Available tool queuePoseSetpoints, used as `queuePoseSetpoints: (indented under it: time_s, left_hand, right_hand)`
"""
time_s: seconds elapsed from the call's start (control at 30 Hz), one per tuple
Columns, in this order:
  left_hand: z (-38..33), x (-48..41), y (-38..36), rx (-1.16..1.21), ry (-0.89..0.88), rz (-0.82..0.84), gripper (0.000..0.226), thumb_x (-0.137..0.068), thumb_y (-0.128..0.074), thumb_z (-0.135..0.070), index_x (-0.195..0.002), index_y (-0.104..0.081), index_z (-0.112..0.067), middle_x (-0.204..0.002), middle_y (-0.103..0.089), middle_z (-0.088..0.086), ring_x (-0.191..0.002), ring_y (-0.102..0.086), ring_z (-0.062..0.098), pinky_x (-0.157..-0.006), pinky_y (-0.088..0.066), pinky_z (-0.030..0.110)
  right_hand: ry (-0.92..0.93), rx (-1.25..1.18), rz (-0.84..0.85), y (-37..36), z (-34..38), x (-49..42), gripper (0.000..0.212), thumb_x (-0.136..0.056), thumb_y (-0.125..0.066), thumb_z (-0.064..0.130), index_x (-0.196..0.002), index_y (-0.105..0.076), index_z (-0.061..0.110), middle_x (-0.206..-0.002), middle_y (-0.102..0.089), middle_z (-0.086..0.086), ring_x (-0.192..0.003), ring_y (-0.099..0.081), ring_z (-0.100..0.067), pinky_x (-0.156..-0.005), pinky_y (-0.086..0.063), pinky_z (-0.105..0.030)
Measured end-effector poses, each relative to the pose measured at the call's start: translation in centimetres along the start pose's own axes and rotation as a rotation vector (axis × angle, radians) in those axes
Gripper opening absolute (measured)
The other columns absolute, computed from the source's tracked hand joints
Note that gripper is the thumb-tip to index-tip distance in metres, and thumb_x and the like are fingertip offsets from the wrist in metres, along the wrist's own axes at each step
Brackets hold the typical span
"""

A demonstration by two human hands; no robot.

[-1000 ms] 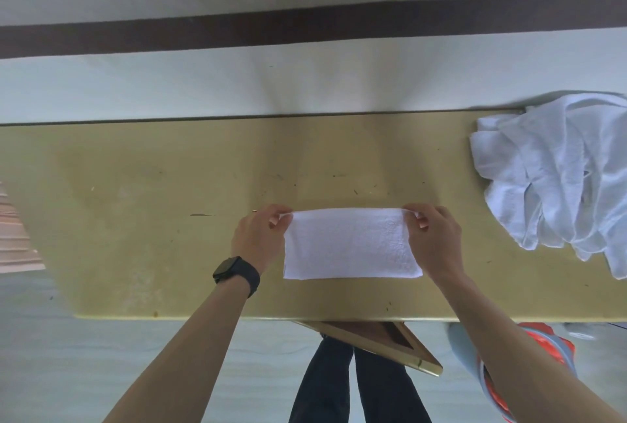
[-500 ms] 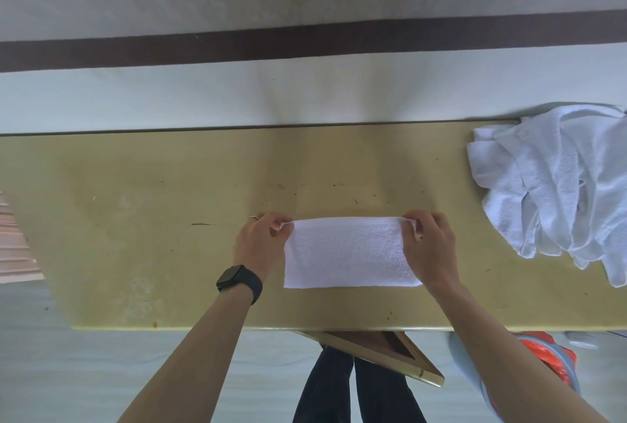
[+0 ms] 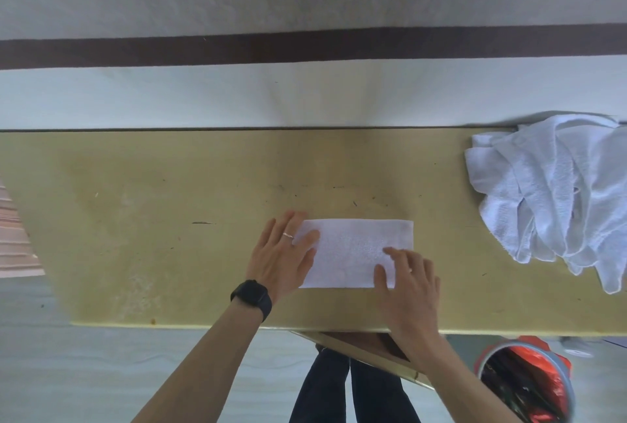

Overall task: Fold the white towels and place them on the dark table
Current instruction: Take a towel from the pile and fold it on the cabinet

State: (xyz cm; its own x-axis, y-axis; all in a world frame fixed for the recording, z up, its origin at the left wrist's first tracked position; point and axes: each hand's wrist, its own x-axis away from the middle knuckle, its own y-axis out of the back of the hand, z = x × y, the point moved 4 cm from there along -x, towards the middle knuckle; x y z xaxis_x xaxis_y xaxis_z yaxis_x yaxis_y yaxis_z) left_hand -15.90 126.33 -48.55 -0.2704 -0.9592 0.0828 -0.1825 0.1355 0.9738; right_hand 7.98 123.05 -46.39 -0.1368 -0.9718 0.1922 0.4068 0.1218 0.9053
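- Surface [image 3: 169, 253]: a long yellowish top. It does not read as dark, and no dark table can be made out in view, so the drop-off spot is unknown.
- Towel pile [image 3: 549, 198]: a crumpled white heap at the right end of the surface. It runs off the frame edge, so the count cannot be told.
- Folded towel [image 3: 356, 253]: a flat white strip lying near the front edge, mid-surface.
  - It is likely light, soft and limp, and the layers may spring apart or slide if lifted by one corner.
  - It is best pinched at both short ends, or carried with a flat hand slid beneath.
  - The layer count is not readable.
- Left hand [image 3: 285, 259]: flat with straight fingers, pressing on the towel's left end and hiding that edge.
- Right hand [image 3: 407, 283]: flat with fingers extended, resting on the near right corner and covering it.
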Motion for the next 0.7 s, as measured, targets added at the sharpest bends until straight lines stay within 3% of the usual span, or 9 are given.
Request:
queuePoseSetpoints:
  time_s: [0.13, 0.23, 0.33, 0.43, 0.53, 0.6, 0.7]
  left_hand:
    - [-0.1, 0.3, -0.4, -0.033, 0.090, 0.064, 0.036, -0.096, -0.037, -0.041, -0.124, -0.059, -0.034, -0.147, -0.045, 0.003, -0.134, -0.042, 0.031, -0.109, -0.037, 0.051]
    - [-1.1, 0.7, 0.4, -0.047, 0.147, 0.054, 0.034, -0.094, -0.040, -0.041, -0.120, -0.061, -0.034, -0.126, -0.057, 0.004, -0.107, -0.057, 0.029, -0.094, -0.046, 0.042]
    - [-2.5, 1.8, 0.5, -0.018, 0.186, 0.082, 0.031, -0.091, -0.044, -0.045, -0.116, -0.062, -0.040, -0.102, -0.066, -0.003, -0.088, -0.059, 0.024, -0.081, -0.046, 0.037]
    - [-4.6, 3.1, -0.2, 0.017, 0.134, 0.123, 0.033, -0.088, -0.050, -0.047, -0.119, -0.060, -0.043, -0.091, -0.069, -0.005, -0.082, -0.060, 0.022, -0.076, -0.048, 0.035]
    - [-5.8, 3.9, -0.4, 0.029, 0.112, 0.097, 0.035, -0.090, -0.051, -0.046, -0.124, -0.059, -0.041, -0.095, -0.068, -0.003, -0.084, -0.060, 0.023, -0.076, -0.049, 0.035]
    - [-5.8, 4.2, -0.3, 0.016, 0.094, 0.044, 0.039, -0.092, -0.049, -0.045, -0.128, -0.058, -0.037, -0.109, -0.066, 0.002, -0.094, -0.061, 0.026, -0.082, -0.050, 0.038]
    - [-5.6, 5.0, -1.0, -0.012, -0.044, 0.039, 0.053, -0.093, -0.052, -0.045, -0.143, -0.049, -0.026, -0.145, -0.049, 0.006, -0.129, -0.049, 0.028, -0.107, -0.039, 0.045]
  right_hand:
    - [-0.053, 0.131, 0.045, -1.0, 0.1, -0.1, 0.026, -0.093, -0.054, 0.040, -0.117, -0.062, 0.032, -0.121, -0.059, 0.011, -0.110, -0.049, -0.017, -0.089, -0.034, -0.036]
    - [-0.050, 0.172, 0.078, -0.7, 0.6, -3.1, 0.033, -0.097, -0.041, 0.044, -0.124, -0.057, 0.033, -0.132, -0.053, 0.014, -0.125, -0.038, -0.015, -0.098, -0.028, -0.039]
    - [0.067, 0.199, 0.078, -0.2, 2.0, -6.8, 0.040, -0.099, -0.038, 0.041, -0.134, -0.052, 0.028, -0.144, -0.047, 0.013, -0.137, -0.029, -0.019, -0.101, -0.020, -0.041]
    - [0.216, 0.302, 0.184, -0.6, 3.7, -9.3, 0.050, -0.100, -0.033, 0.042, -0.148, -0.040, 0.026, -0.159, -0.031, 0.012, -0.148, -0.014, -0.020, -0.109, -0.013, -0.043]
    - [0.348, 0.302, 0.263, -1.3, 4.3, -9.2, 0.055, -0.102, -0.029, 0.038, -0.155, -0.028, 0.023, -0.164, -0.015, 0.011, -0.152, -0.002, -0.017, -0.118, -0.009, -0.046]
    - [0.373, 0.186, 0.194, -0.7, 3.6, -7.5, 0.054, -0.101, -0.031, 0.036, -0.152, -0.037, 0.018, -0.163, -0.024, 0.006, -0.152, -0.013, -0.016, -0.119, -0.019, -0.046]
    - [0.402, 0.071, 0.060, -0.4, 0.6, -3.2, 0.055, -0.101, -0.035, 0.038, -0.149, -0.042, 0.012, -0.160, -0.031, -0.001, -0.148, -0.028, -0.018, -0.117, -0.029, -0.044]
